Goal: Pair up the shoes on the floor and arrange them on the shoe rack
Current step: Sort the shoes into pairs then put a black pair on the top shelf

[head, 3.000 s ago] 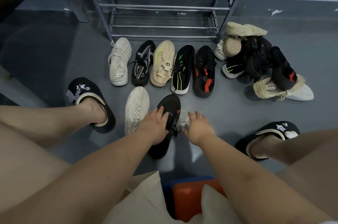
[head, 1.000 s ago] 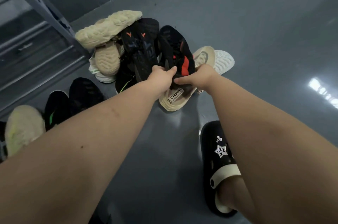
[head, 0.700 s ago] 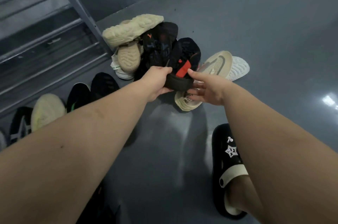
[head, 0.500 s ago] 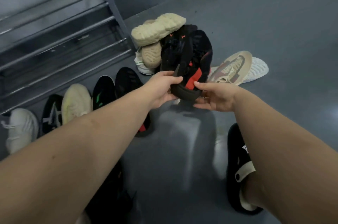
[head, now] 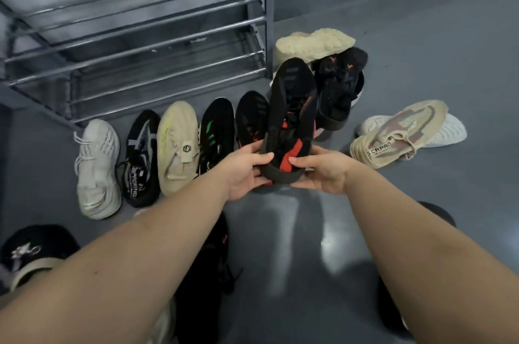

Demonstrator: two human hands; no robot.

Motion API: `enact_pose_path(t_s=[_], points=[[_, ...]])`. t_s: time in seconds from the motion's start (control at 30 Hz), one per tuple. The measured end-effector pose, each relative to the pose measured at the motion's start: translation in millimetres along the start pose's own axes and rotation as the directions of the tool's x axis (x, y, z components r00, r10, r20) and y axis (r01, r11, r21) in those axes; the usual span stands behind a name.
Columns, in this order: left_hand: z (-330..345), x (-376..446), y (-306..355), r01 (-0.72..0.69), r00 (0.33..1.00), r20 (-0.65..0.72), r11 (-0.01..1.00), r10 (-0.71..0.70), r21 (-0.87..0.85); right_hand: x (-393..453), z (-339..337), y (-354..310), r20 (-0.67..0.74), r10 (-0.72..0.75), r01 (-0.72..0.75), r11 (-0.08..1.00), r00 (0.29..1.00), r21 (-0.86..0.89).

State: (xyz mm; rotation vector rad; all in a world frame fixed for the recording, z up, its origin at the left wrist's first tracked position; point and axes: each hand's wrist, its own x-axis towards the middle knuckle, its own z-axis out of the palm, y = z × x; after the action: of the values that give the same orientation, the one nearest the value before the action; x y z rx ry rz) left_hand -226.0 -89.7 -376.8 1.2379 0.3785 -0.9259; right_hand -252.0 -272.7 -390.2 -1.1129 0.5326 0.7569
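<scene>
Both hands, left hand (head: 243, 172) and right hand (head: 323, 172), grip the heel of a black knit sneaker with red accents (head: 292, 116), lifted above a row of shoes (head: 157, 155) before the grey metal shoe rack (head: 140, 34).

Five shoes in a row (head: 179, 152), one held (head: 292, 119), a few piled (head: 337, 85), one rack (head: 140, 34).

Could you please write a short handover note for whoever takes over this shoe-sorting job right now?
Left hand and right hand: both grip the heel of a black-and-red shoe, held above the floor.
Row of five shoes in front of the shoe rack; its right end is a matching black-and-red shoe.
Loose pile by the rack's right leg; beige shoe lies apart to its right.
Done: nothing on the rack yet.
Left: pair the held shoe, sort the pile, load the rack.
</scene>
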Motion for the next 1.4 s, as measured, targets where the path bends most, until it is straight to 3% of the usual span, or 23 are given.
enact_pose_path(t_s=[0.07,0.17,0.3,0.4,0.63,0.77,0.93,1.13,1.27,1.4], points=[[-7.5,8.4,-5.2,0.008,0.999,-0.045,0.999,-0.006,0.042,4.6,1.4,3.6,-0.044,-0.017,0.017,1.0,0.999,-0.002],[-20.1,24.3,-21.4,0.054,0.974,-0.224,0.994,-0.032,0.091,10.1,-3.5,7.2,-0.149,-0.026,0.021,0.999,0.989,-0.039],[-34.1,46.2,-49.9,0.233,0.898,-0.43,0.929,-0.091,0.288,18.4,-16.4,15.8,-0.276,-0.025,-0.014,0.99,0.961,-0.137],[-33.6,59.6,-61.9,0.274,0.881,-0.455,0.923,-0.129,0.269,27.9,-23.4,23.4,-0.299,-0.014,-0.038,0.985,0.954,-0.167],[-28.6,85.3,-74.6,0.204,0.842,-0.529,0.971,-0.108,0.126,43.0,-40.0,29.7,-0.324,0.074,-0.137,0.975,0.943,-0.176],[-32.5,84.4,-81.1,0.161,0.858,-0.506,0.982,-0.089,0.101,42.4,-38.3,25.3,-0.271,0.145,-0.196,0.965,0.952,-0.173],[-40.5,65.4,-63.9,0.086,0.93,-0.363,0.993,-0.052,0.076,28.1,-32.2,16.1,-0.209,0.147,-0.184,0.968,0.967,-0.168],[-47.4,19.7,-37.6,0.075,0.957,-0.269,0.988,-0.108,-0.132,-1.2,-8.4,10.5,-0.157,0.12,-0.118,0.993,0.98,0.018],[-49.8,-25.3,-30.3,0.009,0.976,-0.203,0.955,-0.072,-0.296,-29.5,19.1,2.0,-0.154,0.093,-0.086,0.995,0.984,0.052],[-52.3,-70.0,-13.2,-0.05,0.983,-0.181,0.943,-0.011,-0.328,-57.9,51.1,-18.1,-0.12,0.041,-0.04,0.999,0.992,0.01]])
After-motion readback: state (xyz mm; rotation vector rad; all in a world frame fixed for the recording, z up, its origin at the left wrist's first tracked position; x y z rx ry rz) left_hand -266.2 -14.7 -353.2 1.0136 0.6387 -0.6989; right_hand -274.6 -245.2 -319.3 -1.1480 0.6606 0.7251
